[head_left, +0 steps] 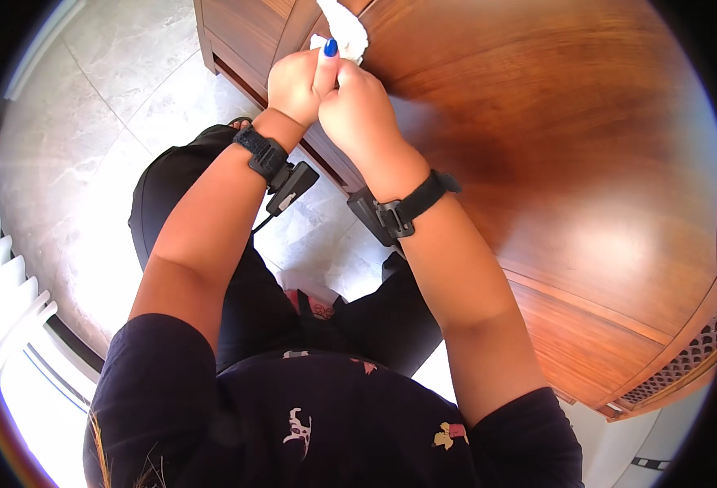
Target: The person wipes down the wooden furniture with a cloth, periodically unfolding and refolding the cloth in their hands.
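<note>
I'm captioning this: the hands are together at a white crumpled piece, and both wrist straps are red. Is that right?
Wrong colour: in the head view, the left strap and right strap are black. The left hand and right hand are together at the white crumpled piece.

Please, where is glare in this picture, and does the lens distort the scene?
Head view: pale glare on the wooden surface, lower right; washed-out brightness on the floor, left; the round frame with black corners suggests a wide-angle lens, which probably bends straight edges.
</note>
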Demonstrator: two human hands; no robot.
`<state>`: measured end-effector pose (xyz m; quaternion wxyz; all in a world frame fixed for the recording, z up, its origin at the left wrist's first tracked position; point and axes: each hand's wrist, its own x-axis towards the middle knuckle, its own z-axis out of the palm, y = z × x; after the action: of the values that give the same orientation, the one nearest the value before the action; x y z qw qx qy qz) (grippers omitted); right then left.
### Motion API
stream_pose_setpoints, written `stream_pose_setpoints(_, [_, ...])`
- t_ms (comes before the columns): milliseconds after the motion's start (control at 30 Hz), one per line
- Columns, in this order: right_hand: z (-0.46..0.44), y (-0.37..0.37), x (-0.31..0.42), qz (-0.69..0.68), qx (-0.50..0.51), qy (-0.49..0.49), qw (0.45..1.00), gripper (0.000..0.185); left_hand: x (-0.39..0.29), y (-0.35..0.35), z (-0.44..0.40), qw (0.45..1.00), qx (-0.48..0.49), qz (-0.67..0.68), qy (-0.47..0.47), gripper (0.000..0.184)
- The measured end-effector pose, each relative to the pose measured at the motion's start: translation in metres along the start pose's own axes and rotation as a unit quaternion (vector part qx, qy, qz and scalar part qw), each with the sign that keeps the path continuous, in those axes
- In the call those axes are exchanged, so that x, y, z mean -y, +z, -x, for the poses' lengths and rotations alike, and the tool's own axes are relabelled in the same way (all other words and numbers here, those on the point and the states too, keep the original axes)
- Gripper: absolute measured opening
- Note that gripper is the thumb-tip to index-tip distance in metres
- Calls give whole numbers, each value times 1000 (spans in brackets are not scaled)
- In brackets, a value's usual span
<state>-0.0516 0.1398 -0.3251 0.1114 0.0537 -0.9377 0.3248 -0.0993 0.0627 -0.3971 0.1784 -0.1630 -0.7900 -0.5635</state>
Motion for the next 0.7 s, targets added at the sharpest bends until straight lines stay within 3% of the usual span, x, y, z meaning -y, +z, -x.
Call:
stream_pose_setpoints(67, [-1,-4,2,9,10,41,999,51,-10,5,2,999,-35,25,-27,51])
stream_pose_setpoints(133, [7,-8,-6,16,-10,13,1000,47,-22,10,9,998,-34,47,-10,51])
stream_pose_setpoints(200, [23,-21,-4,26,-74,5,997,41,-33,16,13,997,0,71,27,49])
stream_pose_setpoints(333, [60,-60,-5,43,-65,32,996,20,-73,25,23,980,58,156,108,49])
stream_pose_setpoints(567, [139,-127,-22,-2,-142,125,982,13,-139,64,53,936,207,236,162,30])
stream_pose_setpoints(700, [175,-157,-26,-26,-188,172,967,7,-172,81,63,905,275,257,201,31])
